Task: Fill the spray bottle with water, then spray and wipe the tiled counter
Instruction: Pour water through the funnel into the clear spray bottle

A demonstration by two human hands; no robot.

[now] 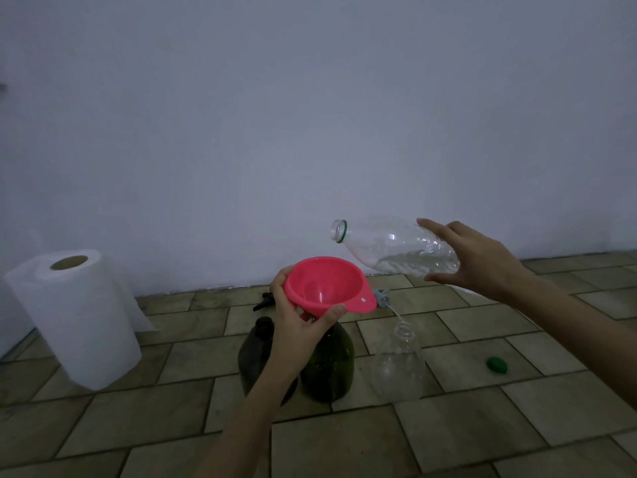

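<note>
- Two hands share the pour: my left hand [303, 334] curls thumb and fingers round the pink funnel [327, 286], apparently steadying it over the green spray bottle [327, 365] so water goes down the neck.
- My right hand [479, 258] clasps the clear water bottle [396, 248] by its base, tipped nearly flat with its mouth above the funnel; little water remains.
- Beyond lie the sprayer head [382, 296], a green cap [497, 365] and a paper towel roll [74, 317] on the tiled counter [465, 436], handy for wiping later.

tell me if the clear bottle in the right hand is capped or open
Open. The clear bottle lies tipped in the right hand, its bare mouth facing the pink funnel; a green cap lies on the tiled counter.
</note>
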